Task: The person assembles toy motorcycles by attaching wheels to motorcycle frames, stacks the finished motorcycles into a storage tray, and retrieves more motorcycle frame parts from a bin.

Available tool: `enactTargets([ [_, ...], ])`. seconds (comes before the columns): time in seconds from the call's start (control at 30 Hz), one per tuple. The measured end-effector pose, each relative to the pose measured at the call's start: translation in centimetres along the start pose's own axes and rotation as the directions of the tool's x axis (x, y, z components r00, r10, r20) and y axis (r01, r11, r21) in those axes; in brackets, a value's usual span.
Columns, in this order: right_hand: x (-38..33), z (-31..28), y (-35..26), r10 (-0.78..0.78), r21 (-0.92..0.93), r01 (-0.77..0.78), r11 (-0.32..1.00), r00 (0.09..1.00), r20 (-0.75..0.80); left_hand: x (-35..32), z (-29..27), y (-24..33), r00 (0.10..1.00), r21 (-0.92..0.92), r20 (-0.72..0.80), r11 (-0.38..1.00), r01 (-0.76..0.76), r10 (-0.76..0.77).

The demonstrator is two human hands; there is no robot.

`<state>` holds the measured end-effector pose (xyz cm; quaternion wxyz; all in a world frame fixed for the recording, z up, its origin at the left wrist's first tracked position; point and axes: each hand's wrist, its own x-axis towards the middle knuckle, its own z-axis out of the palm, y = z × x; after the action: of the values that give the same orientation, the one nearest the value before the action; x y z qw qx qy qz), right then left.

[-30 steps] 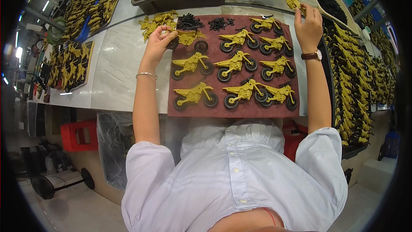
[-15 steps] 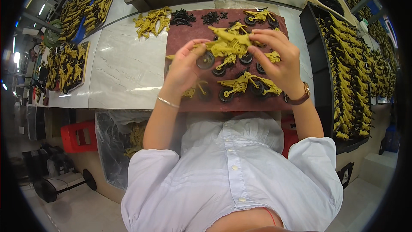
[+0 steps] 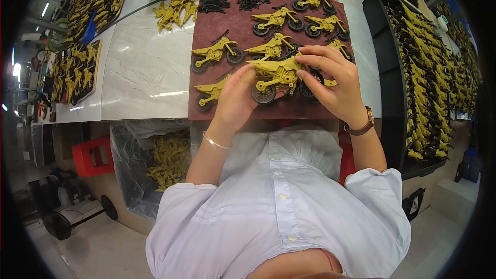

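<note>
The left hand (image 3: 235,101) grasps the rear end of a yellow plastic toy motorbike with black spoked wheels (image 3: 276,77), thumb and fingers closed on the frame just above the near wheel. The bike is raised off the dark red felt mat (image 3: 206,31) and held over the mat's near edge, close to the person's chest, probably so that both hands can work on it within easy sight. The right hand (image 3: 330,85) grips the front end of the same bike, its fingers curled over the top and its thumb beneath, so the bike is steadied between the two hands and cannot twist.

On the far left, flat trays of more yellow bike parts (image 3: 77,70) lie along the left edge of the pale marble-patterned worktable (image 3: 139,72). A loose heap of yellow frame pieces (image 3: 175,8) sits at the mat's far left corner, with two small piles of black parts (image 3: 214,2) just beside it along the far edge, within reach of either hand. Finished yellow toy motorbikes (image 3: 217,54) lie on their sides in rows across the mat, apart from one another, likely so each can be picked up cleanly. Off the table's right edge, a long black tray (image 3: 385,72) holds many more yellow bikes packed closely. Below the table's near edge, a clear plastic bag of yellow pieces (image 3: 165,160) hangs open.
</note>
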<state>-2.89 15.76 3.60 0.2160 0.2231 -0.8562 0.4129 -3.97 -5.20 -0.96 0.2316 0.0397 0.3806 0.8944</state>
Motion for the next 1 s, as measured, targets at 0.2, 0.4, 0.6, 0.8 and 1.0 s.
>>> enactTargets([
  [0.2,-0.4,-0.2,0.1,0.01,0.033,-0.01,0.999,1.0,-0.013,-0.1,0.0,0.0,1.0,0.023,-0.016,1.0,0.019,-0.018],
  [0.4,-0.9,-0.1,0.5,0.013,0.006,-0.013,1.0,1.0,0.02,-0.1,-0.2,-0.1,0.999,-0.026,0.05,1.0,-0.016,0.017],
  [0.6,-1.4,0.4,0.3,0.006,-0.043,-0.005,0.999,1.0,0.01,-0.1,0.1,0.0,0.993,-0.002,0.104,0.999,-0.053,0.053],
  [0.8,-1.6,0.6,0.4,-0.033,-0.067,0.034,0.997,0.999,0.015,-0.1,0.3,-0.6,0.998,0.365,-0.015,0.93,-0.045,0.055],
  [1.0,-2.2,1.1,0.6,0.043,0.089,-0.034,0.995,0.994,-0.105,0.2,0.2,-1.0,0.997,0.33,-0.036,0.942,-0.055,0.071],
])
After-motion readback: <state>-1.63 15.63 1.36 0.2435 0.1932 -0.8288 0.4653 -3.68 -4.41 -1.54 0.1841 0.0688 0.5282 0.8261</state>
